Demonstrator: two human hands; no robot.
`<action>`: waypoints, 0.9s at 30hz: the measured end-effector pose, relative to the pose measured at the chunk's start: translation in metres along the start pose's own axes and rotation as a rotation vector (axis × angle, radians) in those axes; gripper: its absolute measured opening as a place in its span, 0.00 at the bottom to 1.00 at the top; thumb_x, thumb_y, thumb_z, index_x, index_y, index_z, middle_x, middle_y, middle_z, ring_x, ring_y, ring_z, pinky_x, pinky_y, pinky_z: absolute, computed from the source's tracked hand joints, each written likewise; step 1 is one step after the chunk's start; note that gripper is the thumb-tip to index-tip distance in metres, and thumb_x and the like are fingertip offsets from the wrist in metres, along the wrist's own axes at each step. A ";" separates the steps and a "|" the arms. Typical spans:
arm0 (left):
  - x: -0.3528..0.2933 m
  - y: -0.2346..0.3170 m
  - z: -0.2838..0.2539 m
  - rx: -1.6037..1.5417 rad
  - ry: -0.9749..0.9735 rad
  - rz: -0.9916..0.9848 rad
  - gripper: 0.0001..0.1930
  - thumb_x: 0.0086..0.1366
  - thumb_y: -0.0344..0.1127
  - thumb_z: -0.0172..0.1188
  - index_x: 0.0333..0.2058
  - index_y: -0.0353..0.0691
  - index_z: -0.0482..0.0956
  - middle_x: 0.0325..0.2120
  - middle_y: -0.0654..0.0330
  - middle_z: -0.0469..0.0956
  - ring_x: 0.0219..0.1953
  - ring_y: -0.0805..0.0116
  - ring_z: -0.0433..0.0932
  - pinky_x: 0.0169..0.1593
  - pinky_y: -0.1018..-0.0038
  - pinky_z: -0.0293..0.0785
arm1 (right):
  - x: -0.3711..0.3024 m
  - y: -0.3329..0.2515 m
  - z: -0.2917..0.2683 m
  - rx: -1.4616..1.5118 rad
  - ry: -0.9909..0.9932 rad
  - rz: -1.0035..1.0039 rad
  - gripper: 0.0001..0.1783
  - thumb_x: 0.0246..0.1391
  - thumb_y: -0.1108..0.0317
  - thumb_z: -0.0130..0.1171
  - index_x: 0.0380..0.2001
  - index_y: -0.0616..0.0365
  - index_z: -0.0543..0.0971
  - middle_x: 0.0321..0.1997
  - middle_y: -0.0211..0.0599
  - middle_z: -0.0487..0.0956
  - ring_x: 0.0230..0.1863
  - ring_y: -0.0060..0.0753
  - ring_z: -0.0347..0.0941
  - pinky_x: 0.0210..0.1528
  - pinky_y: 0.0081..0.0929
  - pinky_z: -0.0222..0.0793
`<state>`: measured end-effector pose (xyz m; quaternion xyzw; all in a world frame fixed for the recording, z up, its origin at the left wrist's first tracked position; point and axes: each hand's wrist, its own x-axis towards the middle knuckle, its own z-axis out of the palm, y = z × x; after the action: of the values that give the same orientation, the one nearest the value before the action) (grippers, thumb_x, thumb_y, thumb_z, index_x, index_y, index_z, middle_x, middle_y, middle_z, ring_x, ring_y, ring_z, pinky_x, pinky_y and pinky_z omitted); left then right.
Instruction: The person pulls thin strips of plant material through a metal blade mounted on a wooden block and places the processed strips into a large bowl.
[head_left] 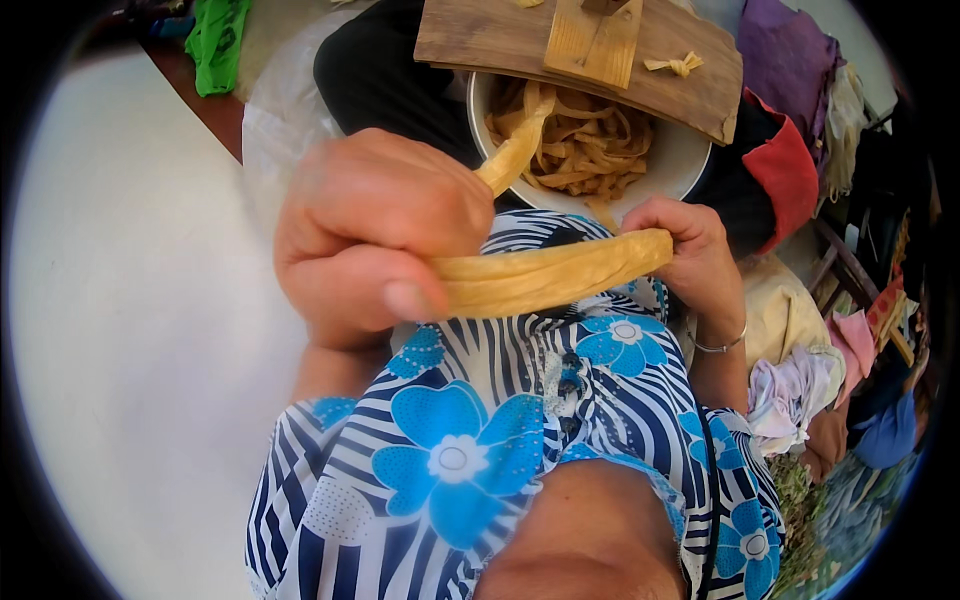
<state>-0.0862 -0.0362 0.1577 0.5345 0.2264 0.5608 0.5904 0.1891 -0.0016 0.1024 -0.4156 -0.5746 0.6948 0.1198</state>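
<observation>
My left hand (375,235) is a closed fist round a flat, pliable yellow-tan strip (550,275); I cannot make out its material. Between my two hands the strip runs nearly level in front of my chest. Its right end is pinched by the thumb and fingers of my right hand (690,250), with a thin bracelet at that wrist. From the far side of my left fist, a length of strip leads to a white bowl (690,165). Inside lies a heap of similar loose, curled strips (590,150), partly hidden by a wooden board.
The brown wooden board (480,35) covers the bowl's far part; a lighter wooden block (595,45) and a small knotted strip (675,65) are on it. A pale surface (130,330) spreads at left, near a green bag (215,45). Piled cloths (795,390) line the right.
</observation>
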 end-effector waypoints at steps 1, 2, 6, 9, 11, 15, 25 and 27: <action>-0.002 0.007 -0.002 -0.028 -0.001 0.101 0.22 0.61 0.42 0.58 0.15 0.32 0.69 0.09 0.57 0.65 0.09 0.68 0.61 0.16 0.72 0.56 | -0.004 -0.005 -0.002 -0.003 -0.016 -0.049 0.08 0.42 0.82 0.63 0.28 0.63 0.78 0.26 0.21 0.75 0.31 0.12 0.68 0.34 0.14 0.65; -0.004 0.013 -0.006 -0.075 -0.022 0.141 0.22 0.61 0.43 0.58 0.15 0.32 0.68 0.09 0.57 0.65 0.08 0.68 0.60 0.16 0.71 0.55 | -0.003 -0.005 -0.005 0.018 -0.015 -0.034 0.08 0.42 0.82 0.64 0.29 0.63 0.78 0.26 0.21 0.74 0.31 0.12 0.68 0.34 0.14 0.64; -0.016 0.021 -0.038 0.108 0.154 0.148 0.20 0.66 0.44 0.48 0.17 0.45 0.57 0.08 0.69 0.56 0.09 0.75 0.52 0.19 0.75 0.49 | -0.013 0.011 -0.024 -0.149 0.152 0.048 0.09 0.41 0.81 0.65 0.30 0.63 0.78 0.26 0.21 0.73 0.30 0.13 0.67 0.33 0.14 0.63; -0.029 0.020 -0.047 0.455 0.586 -0.089 0.17 0.67 0.41 0.47 0.20 0.38 0.68 0.13 0.71 0.59 0.17 0.77 0.55 0.25 0.76 0.52 | -0.023 0.015 -0.038 -0.193 0.309 0.089 0.10 0.42 0.80 0.65 0.31 0.63 0.78 0.26 0.21 0.72 0.29 0.13 0.65 0.32 0.14 0.62; -0.031 0.015 -0.051 0.802 0.601 -0.307 0.18 0.67 0.41 0.49 0.21 0.36 0.71 0.14 0.71 0.62 0.19 0.77 0.57 0.26 0.76 0.53 | -0.028 0.019 -0.049 -0.202 0.384 0.033 0.08 0.45 0.77 0.64 0.32 0.63 0.77 0.23 0.23 0.71 0.26 0.14 0.63 0.30 0.15 0.61; -0.028 -0.009 -0.055 1.501 0.496 -0.677 0.09 0.62 0.34 0.55 0.26 0.34 0.76 0.17 0.62 0.72 0.22 0.64 0.71 0.28 0.70 0.64 | -0.042 0.038 -0.072 -0.545 0.596 0.028 0.02 0.54 0.75 0.59 0.32 0.60 0.77 0.22 0.16 0.65 0.24 0.10 0.57 0.25 0.12 0.52; 0.030 -0.103 0.043 0.611 -0.230 -0.374 0.26 0.59 0.37 0.60 0.55 0.37 0.68 0.41 0.47 0.77 0.44 0.52 0.76 0.47 0.65 0.71 | 0.007 0.002 -0.013 -0.551 0.353 -0.254 0.09 0.47 0.75 0.61 0.34 0.65 0.77 0.24 0.39 0.75 0.26 0.27 0.71 0.31 0.22 0.66; 0.032 -0.119 0.037 0.594 -0.156 -0.504 0.16 0.59 0.38 0.58 0.45 0.40 0.74 0.36 0.49 0.78 0.41 0.49 0.76 0.45 0.61 0.71 | 0.015 -0.004 -0.019 -0.621 0.409 -0.266 0.11 0.47 0.76 0.62 0.37 0.64 0.77 0.26 0.37 0.76 0.28 0.25 0.73 0.33 0.21 0.67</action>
<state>0.0045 0.0025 0.0747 0.6508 0.4573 0.2660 0.5447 0.1917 0.0225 0.0991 -0.4840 -0.7705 0.3692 0.1892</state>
